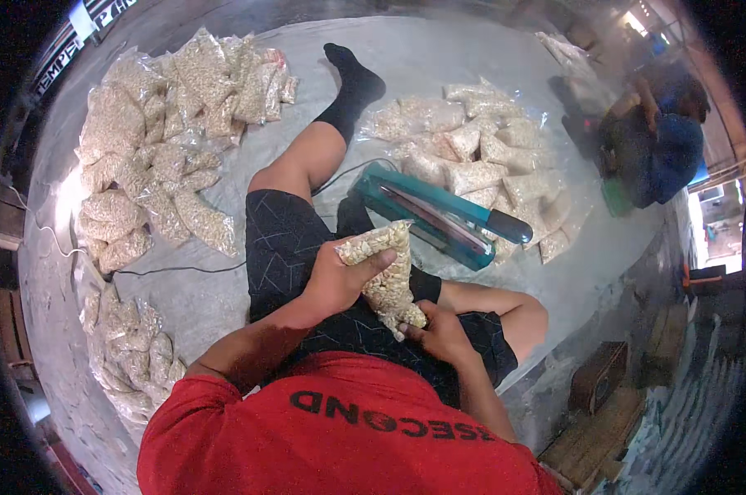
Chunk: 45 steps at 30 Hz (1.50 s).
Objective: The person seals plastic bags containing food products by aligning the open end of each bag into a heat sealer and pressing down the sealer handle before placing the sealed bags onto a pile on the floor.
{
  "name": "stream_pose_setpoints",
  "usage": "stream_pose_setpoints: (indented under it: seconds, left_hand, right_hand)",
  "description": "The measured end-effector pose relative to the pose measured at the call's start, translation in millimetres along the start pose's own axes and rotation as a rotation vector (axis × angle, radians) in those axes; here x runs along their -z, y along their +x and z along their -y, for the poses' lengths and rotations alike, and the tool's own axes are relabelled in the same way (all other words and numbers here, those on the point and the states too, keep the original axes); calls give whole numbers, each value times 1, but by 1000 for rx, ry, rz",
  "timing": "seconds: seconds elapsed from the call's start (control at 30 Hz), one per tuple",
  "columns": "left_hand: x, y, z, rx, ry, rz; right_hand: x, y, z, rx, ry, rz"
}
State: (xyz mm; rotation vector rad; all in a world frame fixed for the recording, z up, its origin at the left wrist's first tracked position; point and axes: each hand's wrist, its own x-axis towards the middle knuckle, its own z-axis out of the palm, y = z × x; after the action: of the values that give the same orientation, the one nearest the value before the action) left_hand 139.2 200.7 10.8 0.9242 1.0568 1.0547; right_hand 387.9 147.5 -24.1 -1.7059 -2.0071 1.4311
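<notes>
My left hand (342, 275) grips the upper left side of a clear plastic bag (388, 269) filled with pale, bean-like pieces, thumb across its front. The bag's lower end is pinched by my right hand (438, 331), between thumb and fingers. The bag hangs tilted over my lap. Just beyond it lies a teal impulse heat sealer (428, 216) with a black-tipped arm, set diagonally on the floor sheet. Filled bags (503, 148) are heaped behind and to the right of the sealer. What the pieces are exactly, I cannot tell.
More filled bags (181, 93) are piled at the left, with another heap (131, 346) lower down. A dark cable (175, 270) crosses the floor at left. My outstretched leg (305, 151) lies between the piles. Another person (657, 136) sits at the far right. A wooden plank (595, 433) lies lower right.
</notes>
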Motion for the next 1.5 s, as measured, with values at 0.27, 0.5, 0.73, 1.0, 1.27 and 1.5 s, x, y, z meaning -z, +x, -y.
stream_pose_setpoints:
  seconds: [0.27,0.5,0.73,1.0,1.27,1.5]
  left_hand:
    - [-13,-8,1,-35,49,104]
    - [-15,-12,3,-240,343,173]
    - [-14,-9,8,-429,483,217]
    - [-8,-13,9,-273,386,165]
    - [53,71,-46,-354,518,-343]
    - [123,129,-205,-989,796,-957]
  right_hand:
    - [-4,-1,-11,-32,-15,-27]
    - [-2,5,-7,-27,-63,-22]
    - [-8,6,-18,20,-72,-57]
    - [-9,11,-11,27,-76,-44]
    - [-20,12,-23,2,88,-87]
    - [-20,0,-32,-37,143,-75]
